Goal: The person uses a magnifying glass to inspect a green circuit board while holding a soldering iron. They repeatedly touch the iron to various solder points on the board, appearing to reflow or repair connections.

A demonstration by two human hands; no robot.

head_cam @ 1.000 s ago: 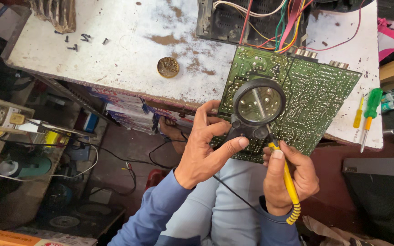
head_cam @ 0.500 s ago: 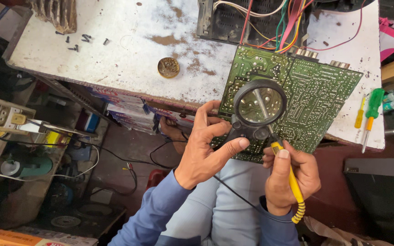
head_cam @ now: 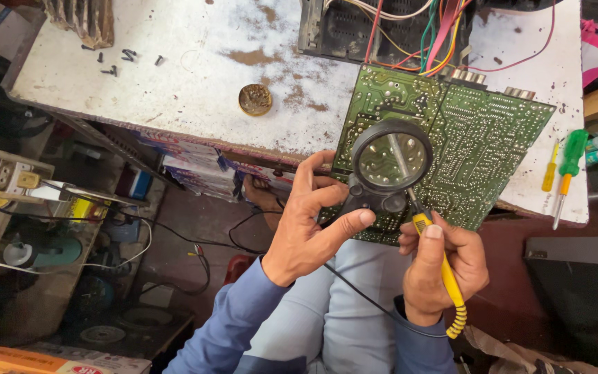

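Since the earlier frame, only the right hand [head_cam: 444, 266] has shifted a little, lower and toward 3 o'clock. At 9 o'clock from it, the left hand [head_cam: 309, 221] pinches the black handle of a magnifying glass [head_cam: 390, 163] over the green circuit board [head_cam: 465, 145] at the table [head_cam: 174, 76] edge. Right fingers wrap around a yellow soldering iron [head_cam: 444, 270], its tip under the lens. At 3 o'clock lies a green screwdriver [head_cam: 567, 173].

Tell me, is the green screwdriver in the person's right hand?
No, the green screwdriver lies on the table, while the right hand holds a yellow soldering iron.
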